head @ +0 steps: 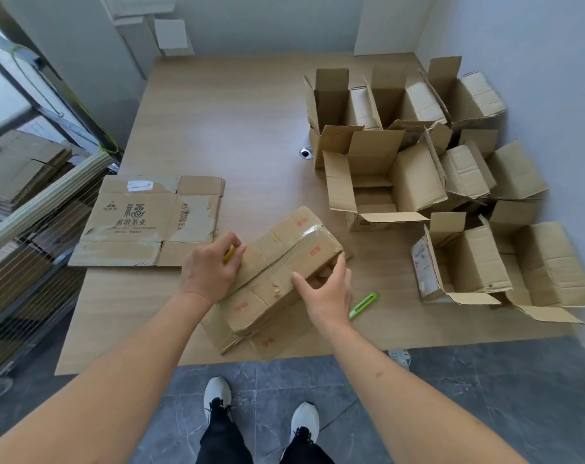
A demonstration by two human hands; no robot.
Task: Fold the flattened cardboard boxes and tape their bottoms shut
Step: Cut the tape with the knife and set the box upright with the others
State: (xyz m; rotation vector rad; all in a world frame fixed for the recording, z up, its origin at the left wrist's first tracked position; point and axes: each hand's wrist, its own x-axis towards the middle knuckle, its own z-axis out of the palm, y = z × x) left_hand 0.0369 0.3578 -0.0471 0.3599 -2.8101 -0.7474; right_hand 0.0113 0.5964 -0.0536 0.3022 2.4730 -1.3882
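A cardboard box with red print lies bottom-up near the table's front edge, its flaps closed and clear tape running along the seam. My left hand rests on the box's left end, fingers curled round a small yellow object that is mostly hidden. My right hand lies against the box's near right side, thumb pressing on the top by the tape and straight fingers reaching along the side edge. A flattened printed box lies to the left on the table.
A green utility knife lies on the wooden table just right of my right hand. Several folded open boxes crowd the table's right side. A cart with stacked flat cardboard stands at the left.
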